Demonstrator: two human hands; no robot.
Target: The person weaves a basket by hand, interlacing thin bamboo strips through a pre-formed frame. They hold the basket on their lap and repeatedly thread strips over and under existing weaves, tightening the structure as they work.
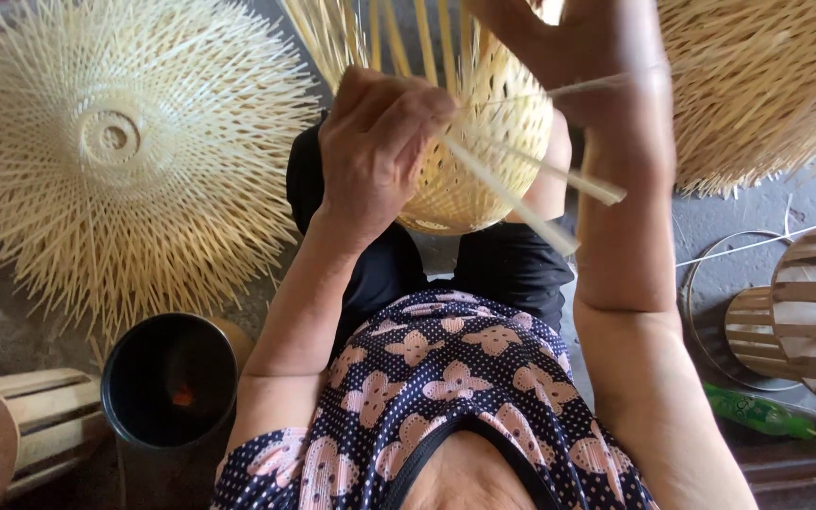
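A half-woven bamboo basket (pixel 484 179), rounded and pale yellow, rests over my lap with loose upright strips rising from its top. My left hand (pixel 375 142) is closed on its near side, pinching flat bamboo strips (pixel 521 203) that stick out to the right. My right hand (pixel 578 42) reaches over the top of the weave at the frame's upper edge and grips a thin strip; its fingers are partly cut off by the frame.
A large spiky woven bamboo disc (pixel 125 151) lies on the floor at left. Another bristly woven piece (pixel 757 85) is at upper right. A black bucket (pixel 170 382) and a slatted wooden form (pixel 25 430) sit lower left. Slatted forms (pixel 814 312), a wire hoop and a green bottle (pixel 757 411) lie right.
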